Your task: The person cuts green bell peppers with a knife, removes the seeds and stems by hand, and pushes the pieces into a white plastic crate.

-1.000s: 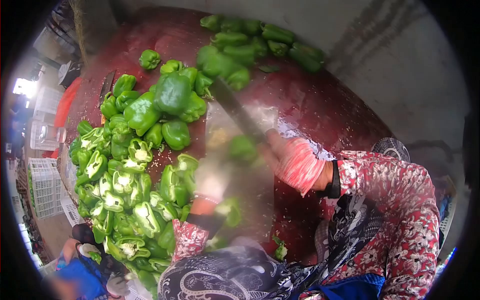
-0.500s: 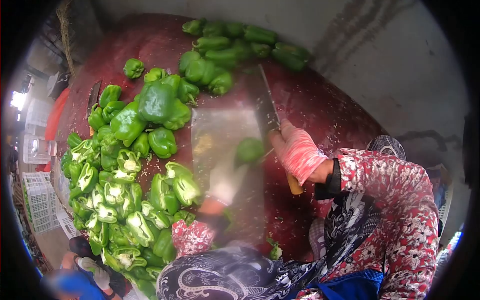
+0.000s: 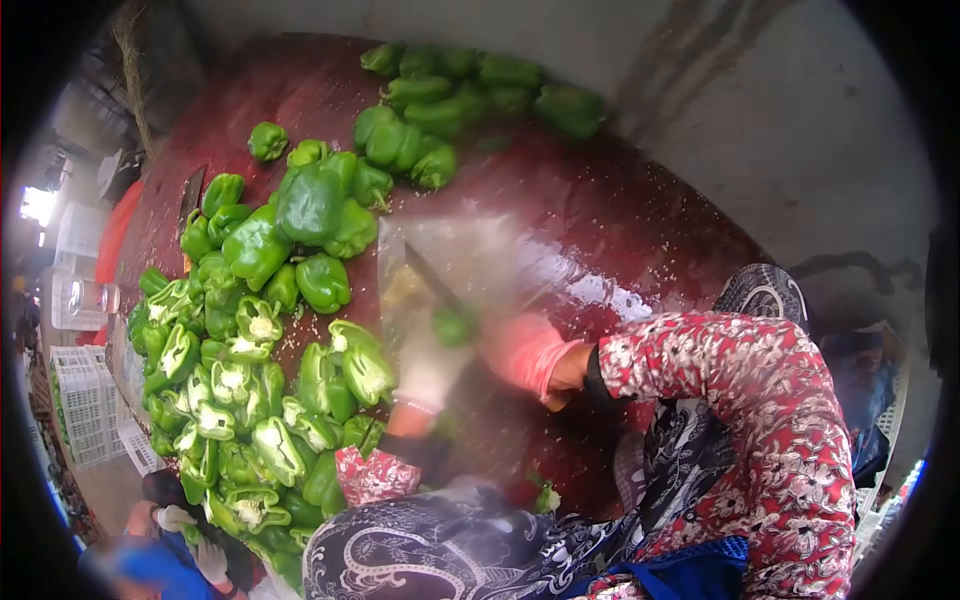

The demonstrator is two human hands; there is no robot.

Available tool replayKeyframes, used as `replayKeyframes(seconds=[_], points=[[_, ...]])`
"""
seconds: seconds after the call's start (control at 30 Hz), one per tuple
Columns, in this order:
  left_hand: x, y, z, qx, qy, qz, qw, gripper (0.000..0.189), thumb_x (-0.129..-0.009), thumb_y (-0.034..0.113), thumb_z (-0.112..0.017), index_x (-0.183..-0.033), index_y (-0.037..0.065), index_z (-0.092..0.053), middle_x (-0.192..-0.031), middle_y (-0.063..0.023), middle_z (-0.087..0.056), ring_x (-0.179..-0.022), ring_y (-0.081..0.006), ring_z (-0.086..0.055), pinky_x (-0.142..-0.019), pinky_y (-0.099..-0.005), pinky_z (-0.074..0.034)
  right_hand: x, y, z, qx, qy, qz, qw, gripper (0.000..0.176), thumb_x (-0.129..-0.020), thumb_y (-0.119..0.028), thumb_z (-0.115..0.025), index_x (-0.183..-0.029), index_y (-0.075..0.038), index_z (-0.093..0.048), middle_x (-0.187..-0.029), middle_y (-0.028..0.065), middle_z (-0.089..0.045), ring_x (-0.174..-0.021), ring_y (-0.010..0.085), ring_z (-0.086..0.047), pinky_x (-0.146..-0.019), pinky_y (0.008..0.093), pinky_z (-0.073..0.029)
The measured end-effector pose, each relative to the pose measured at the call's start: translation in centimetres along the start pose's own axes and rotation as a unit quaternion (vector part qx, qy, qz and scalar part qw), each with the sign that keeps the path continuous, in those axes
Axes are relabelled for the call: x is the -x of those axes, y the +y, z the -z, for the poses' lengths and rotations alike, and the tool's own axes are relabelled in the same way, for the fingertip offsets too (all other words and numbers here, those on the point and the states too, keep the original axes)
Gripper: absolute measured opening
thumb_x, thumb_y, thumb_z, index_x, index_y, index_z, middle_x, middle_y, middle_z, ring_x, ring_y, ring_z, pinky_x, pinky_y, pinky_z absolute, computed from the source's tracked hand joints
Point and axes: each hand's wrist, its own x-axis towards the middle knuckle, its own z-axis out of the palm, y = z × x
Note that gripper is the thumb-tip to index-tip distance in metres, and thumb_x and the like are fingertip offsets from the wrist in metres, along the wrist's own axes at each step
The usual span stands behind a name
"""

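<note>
My right hand (image 3: 528,358), in a red-and-white glove, is closed round the handle of a large knife. The dark blade (image 3: 432,276) points away to the upper left over a pale cutting board (image 3: 480,240). Just below the blade, a green bell pepper (image 3: 453,326) is in my left hand (image 3: 428,368), which wears a whitish glove. Blur hides those fingers and whether the blade touches the pepper. Left of the board lie cut pepper halves (image 3: 368,375) with pale cores, and whole bell peppers (image 3: 310,205) are heaped above them.
More whole peppers (image 3: 440,100) lie at the far edge of the red tabletop (image 3: 640,215), which is scattered with seeds. Another knife (image 3: 190,200) rests at the left. White crates (image 3: 85,400) stand beyond the left edge. Another person's gloved hands (image 3: 205,555) show at lower left.
My right hand has moved left with the knife, bringing the blade from right of the board to over it, beside the pepper. The pepper and my left hand have shifted slightly left.
</note>
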Motion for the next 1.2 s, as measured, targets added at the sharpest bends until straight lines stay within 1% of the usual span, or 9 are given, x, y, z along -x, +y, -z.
replayKeyframes(seconds=[0.13, 0.47, 0.53, 0.67, 0.93, 1.03, 1.1, 1.13, 1.2], points=[[-0.1, -4.3, 0.6, 0.076, 0.1, -0.043, 0.991, 0.077, -0.068, 0.022, -0.081, -0.133, -0.001, -0.048, -0.119, -0.0191, -0.06, -0.111, -0.0286, -0.058, -0.097, -0.0351, -0.045, 0.7, -0.2, 1.2, -0.123, 0.124, -0.038, 0.984, 0.029, -0.096, -0.025, -0.048, -0.112, -0.002, -0.054, -0.08, 0.0175, -0.066, -0.076, 0.0374, -0.065, -0.069, 0.0474, -0.051], [0.3, -6.4, 2.5, 0.152, 0.061, -0.016, 0.986, 0.075, -0.072, 0.014, -0.079, -0.135, -0.007, -0.044, -0.116, -0.0153, -0.062, -0.102, -0.0189, -0.06, -0.089, -0.031, -0.049, 2.3, 0.1, 3.4, -0.179, 0.135, 0.0, 0.975, 0.028, -0.096, -0.028, -0.047, -0.103, -0.002, -0.055, -0.08, 0.022, -0.065, -0.074, 0.0408, -0.065, -0.066, 0.0502, -0.052], [0.2, -7.2, 2.2, 0.189, 0.053, 0.006, 0.981, 0.072, -0.075, 0.012, -0.077, -0.135, -0.008, -0.044, -0.116, -0.0151, -0.063, -0.103, -0.018, -0.06, -0.089, -0.0307, -0.049, 2.2, 0.3, 2.5, -0.175, 0.222, 0.056, 0.958, 0.03, -0.095, -0.029, -0.048, -0.104, -0.002, -0.055, -0.076, 0.021, -0.065, -0.071, 0.0413, -0.065, -0.063, 0.0509, -0.051], [-0.1, -8.1, 2.2, 0.18, 0.153, -0.014, 0.971, 0.059, -0.082, 0.011, -0.071, -0.133, -0.008, -0.047, -0.114, -0.0149, -0.063, -0.102, -0.0179, -0.059, -0.089, -0.0291, -0.048, 1.9, -0.2, 3.2, -0.135, 0.142, 0.071, 0.978, 0.032, -0.095, -0.031, -0.049, -0.108, -0.002, -0.054, -0.074, 0.0202, -0.065, -0.068, 0.042, -0.064, -0.062, 0.0514, -0.051], [-0.7, -10.6, 1.1, 0.215, 0.185, 0.031, 0.958, 0.047, -0.089, 0.011, -0.062, -0.13, -0.008, -0.05, -0.109, -0.0121, -0.064, -0.095, -0.0167, -0.061, -0.084, -0.0281, -0.049, 0.2, -1.8, 3.3, -0.125, 0.228, 0.058, 0.964, 0.038, -0.096, -0.032, -0.048, -0.119, -0.001, -0.05, -0.07, 0.0192, -0.062, -0.066, 0.04, -0.063, -0.058, 0.0488, -0.052], [-0.9, -11.3, 0.8, 0.137, 0.189, -0.024, 0.972, 0.045, -0.091, 0.01, -0.059, -0.131, -0.008, -0.049, -0.104, -0.0113, -0.063, -0.084, -0.0147, -0.062, -0.074, -0.0275, -0.051, 0.3, -2.4, 3.9, -0.138, 0.261, 0.108, 0.949, 0.037, -0.095, -0.027, -0.051, -0.118, 0.002, -0.05, -0.072, 0.0172, -0.063, -0.066, 0.036, -0.065, -0.055, 0.0459, -0.052], [-1.4, -10.9, 0.6, 0.12, 0.232, -0.073, 0.962, 0.046, -0.092, 0.01, -0.058, -0.133, -0.008, -0.047, -0.097, -0.0092, -0.062, -0.075, -0.0115, -0.061, -0.064, -0.0252, -0.051, -2.8, -0.9, 1.6, -0.132, 0.162, 0.121, 0.97, 0.033, -0.094, -0.023, -0.051, -0.114, 0.003, -0.051, -0.073, 0.0161, -0.064, -0.066, 0.0335, -0.066, -0.054, 0.0441, -0.053], [-0.9, -10.0, 1.1, 0.249, 0.157, 0.048, 0.955, 0.048, -0.092, 0.01, -0.058, -0.134, -0.009, -0.046, -0.099, -0.0099, -0.063, -0.076, -0.0114, -0.061, -0.065, -0.025, -0.051, -4.4, 0.0, 0.6, -0.123, 0.069, 0.132, 0.981, 0.028, -0.093, -0.019, -0.051, -0.11, 0.004, -0.052, -0.074, 0.0151, -0.065, -0.066, 0.0311, -0.067, -0.053, 0.0424, -0.053], [-1.9, -11.1, 0.6, 0.228, 0.181, 0.025, 0.956, 0.049, -0.091, 0.01, -0.058, -0.134, -0.009, -0.045, -0.1, -0.0101, -0.063, -0.076, -0.0112, -0.061, -0.065, -0.0245, -0.051, -4.6, -2.2, 4.3, -0.122, 0.005, 0.076, 0.99, 0.025, -0.092, -0.016, -0.05, -0.107, 0.004, -0.053, -0.074, 0.0152, -0.065, -0.066, 0.0292, -0.067, -0.053, 0.0408, -0.053]])
